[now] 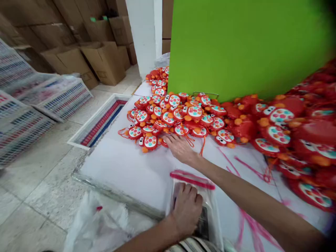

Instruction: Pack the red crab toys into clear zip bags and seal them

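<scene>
**When red toys point(151, 141) pile up this tight, go easy**

Right hand point(180, 147) is at their near edge on the desk point(112, 166), left hand point(187, 210) on the clear pouch point(213, 210). Can't tell what either grip pinches; I'd grab bodies, not orange cords point(189, 140).

Bare hands point(187, 208), bare forearms point(244, 192); striped garment point(195, 245), pale and dark bands, lower edge.

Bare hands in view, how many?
2: the right hand at the near edge of the heaped red plastic toys, the left hand on the pink-edged clear plastic bag.
</scene>
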A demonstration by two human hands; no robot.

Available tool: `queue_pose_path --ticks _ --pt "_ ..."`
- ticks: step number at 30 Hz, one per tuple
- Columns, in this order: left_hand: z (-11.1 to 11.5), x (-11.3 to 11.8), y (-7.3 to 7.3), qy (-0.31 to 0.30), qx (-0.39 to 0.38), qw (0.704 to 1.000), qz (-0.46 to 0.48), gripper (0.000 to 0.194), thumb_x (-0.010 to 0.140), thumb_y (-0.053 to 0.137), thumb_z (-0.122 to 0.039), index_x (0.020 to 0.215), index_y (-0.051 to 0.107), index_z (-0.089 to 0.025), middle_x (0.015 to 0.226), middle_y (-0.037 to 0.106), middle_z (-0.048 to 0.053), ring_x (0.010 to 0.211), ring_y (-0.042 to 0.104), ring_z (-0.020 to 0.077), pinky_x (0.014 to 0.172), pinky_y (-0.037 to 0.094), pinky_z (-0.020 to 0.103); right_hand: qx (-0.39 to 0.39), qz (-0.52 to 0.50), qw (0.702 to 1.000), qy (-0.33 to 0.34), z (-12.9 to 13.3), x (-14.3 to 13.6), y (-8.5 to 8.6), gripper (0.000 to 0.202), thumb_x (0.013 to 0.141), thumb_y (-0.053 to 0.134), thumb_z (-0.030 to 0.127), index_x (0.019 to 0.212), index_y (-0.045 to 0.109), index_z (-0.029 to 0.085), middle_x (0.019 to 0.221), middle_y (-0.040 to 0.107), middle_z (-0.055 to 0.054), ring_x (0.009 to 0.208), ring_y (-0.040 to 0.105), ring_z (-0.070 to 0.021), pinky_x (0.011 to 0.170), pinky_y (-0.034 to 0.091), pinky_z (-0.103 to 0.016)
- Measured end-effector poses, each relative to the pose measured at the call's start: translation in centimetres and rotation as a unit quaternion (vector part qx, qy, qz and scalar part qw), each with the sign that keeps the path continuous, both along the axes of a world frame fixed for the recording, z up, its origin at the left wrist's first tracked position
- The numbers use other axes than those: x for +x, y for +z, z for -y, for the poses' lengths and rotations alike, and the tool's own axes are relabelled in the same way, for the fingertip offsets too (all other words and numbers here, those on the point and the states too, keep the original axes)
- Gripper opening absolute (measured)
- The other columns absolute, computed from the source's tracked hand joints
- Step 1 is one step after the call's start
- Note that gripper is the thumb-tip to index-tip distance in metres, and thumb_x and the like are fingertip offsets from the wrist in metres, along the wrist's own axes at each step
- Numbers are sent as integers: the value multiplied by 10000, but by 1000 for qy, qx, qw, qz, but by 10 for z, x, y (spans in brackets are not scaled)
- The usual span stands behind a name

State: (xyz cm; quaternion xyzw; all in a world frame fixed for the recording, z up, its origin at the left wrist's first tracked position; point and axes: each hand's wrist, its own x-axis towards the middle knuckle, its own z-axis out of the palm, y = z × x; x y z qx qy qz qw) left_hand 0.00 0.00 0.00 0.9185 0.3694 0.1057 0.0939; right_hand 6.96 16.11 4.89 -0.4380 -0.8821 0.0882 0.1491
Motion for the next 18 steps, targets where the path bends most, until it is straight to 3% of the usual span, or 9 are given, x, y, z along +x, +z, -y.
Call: queue_pose_path --ticks 3,5,7,11,13,15,18 --pt "-3 1 3 -12 -30 999 -8 193 707 590 -235 861 555 -123 862 583 78 833 514 241 827 399 442 -46 -110 992 -51 27 26 11 503 835 410 72 1325 349 170 1302 507 -137 1171 484 -269 929 437 -454" --pt "-5 2 4 7 -58 998 4 196 721 574 -206 904 548 -141 874 591 72 824 520 240 792 417 418 -126 -233 959 -103 48 44 16 482 850 481 189 1312 345 202 1222 563 -104 1063 558 -237 895 465 -414" --pt "-6 1 5 40 -89 995 34 239 757 536 -177 996 529 -168 954 600 72 867 528 249 777 430 407 -230 -369 886 -160 71 63 20 423 830 542 293 1227 426 203 1116 611 -81 969 595 -221 865 479 -396" --pt "-6 -2 1 88 -133 981 110 312 784 502 -136 1093 484 -181 1084 582 87 985 510 256 835 434 421 -390 -553 691 -255 119 93 20 383 748 627 348 1089 532 200 1077 626 -77 945 603 -236 803 506 -398" --pt "-5 -4 -3 101 -158 972 144 283 773 503 -109 1045 494 -187 1037 591 77 964 516 247 822 447 416 -410 -585 636 -293 140 105 18 426 712 666 339 1095 538 203 1077 628 -78 936 606 -238 771 516 -388" --pt "-3 -5 -7 120 -176 960 181 260 767 504 -96 1009 501 -191 989 596 68 929 531 235 802 463 407 -416 -573 633 -312 158 116 17 444 721 669 347 1117 534 198 1086 625 -81 940 602 -232 749 520 -369" --pt "-1 -6 -13 139 -173 947 233 367 775 502 -100 1133 463 -178 1026 595 87 952 546 231 829 469 417 -450 -507 670 -303 179 128 17 458 763 627 390 1157 516 184 1036 632 -72 879 602 -207 693 525 -333"
